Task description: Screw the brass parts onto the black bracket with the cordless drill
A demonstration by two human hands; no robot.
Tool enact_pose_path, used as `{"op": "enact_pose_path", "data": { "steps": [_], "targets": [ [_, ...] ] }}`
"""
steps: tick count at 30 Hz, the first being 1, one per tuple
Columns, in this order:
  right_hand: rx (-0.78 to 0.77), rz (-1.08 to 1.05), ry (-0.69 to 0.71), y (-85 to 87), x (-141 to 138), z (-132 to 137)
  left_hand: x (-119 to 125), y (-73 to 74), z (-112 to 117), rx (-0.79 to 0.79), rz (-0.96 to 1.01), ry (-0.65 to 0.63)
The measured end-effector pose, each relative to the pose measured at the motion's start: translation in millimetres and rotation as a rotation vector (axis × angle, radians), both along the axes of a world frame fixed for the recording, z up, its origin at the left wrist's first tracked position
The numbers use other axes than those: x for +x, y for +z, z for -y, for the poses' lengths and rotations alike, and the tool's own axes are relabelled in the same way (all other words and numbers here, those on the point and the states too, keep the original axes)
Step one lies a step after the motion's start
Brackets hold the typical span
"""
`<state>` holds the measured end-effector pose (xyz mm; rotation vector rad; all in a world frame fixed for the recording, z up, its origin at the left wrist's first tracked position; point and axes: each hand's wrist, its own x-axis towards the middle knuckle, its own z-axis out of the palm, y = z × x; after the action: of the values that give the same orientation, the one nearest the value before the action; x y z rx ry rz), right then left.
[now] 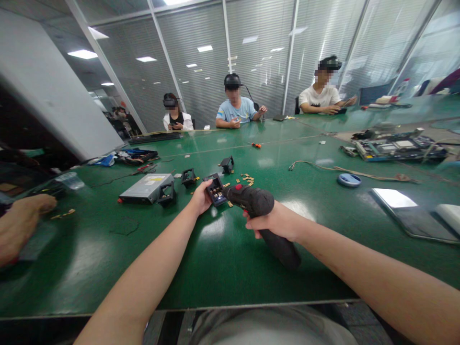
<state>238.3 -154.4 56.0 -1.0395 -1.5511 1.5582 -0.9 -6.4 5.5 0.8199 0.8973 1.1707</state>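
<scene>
Here my left hand (pixel 201 196) fingers pinch a small black module (pixel 216 190); my right hand (pixel 278 223) fingers clench an electric screwdriver (pixel 251 201) over the green bench (pixel 215 268).

A silver drive case (pixel 145 188) lies on the green table (pixel 223 268) to my left, with a black bracket (pixel 189 177) just beside it and a second bracket (pixel 226 164) farther back. Small gold pieces (pixel 246 179) are scattered near them, and an orange screwdriver (pixel 256 145) lies beyond. To my right are a blue disc (pixel 349 179), a long cable (pixel 323 166) and circuit boards (pixel 395 146). Three people (pixel 235 110) sit across from me, and a co-worker's hand (pixel 17 225) rests at the far left.
</scene>
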Motion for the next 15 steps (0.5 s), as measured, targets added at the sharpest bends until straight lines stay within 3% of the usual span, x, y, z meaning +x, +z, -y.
{"op": "enact_pose_path", "data": {
  "steps": [15],
  "targets": [
    [0.007, 0.023, -0.013, 1.7, 0.6, 0.1, -0.9, -3.4, -2.0, 0.002, 0.033, 0.010]
  ]
}}
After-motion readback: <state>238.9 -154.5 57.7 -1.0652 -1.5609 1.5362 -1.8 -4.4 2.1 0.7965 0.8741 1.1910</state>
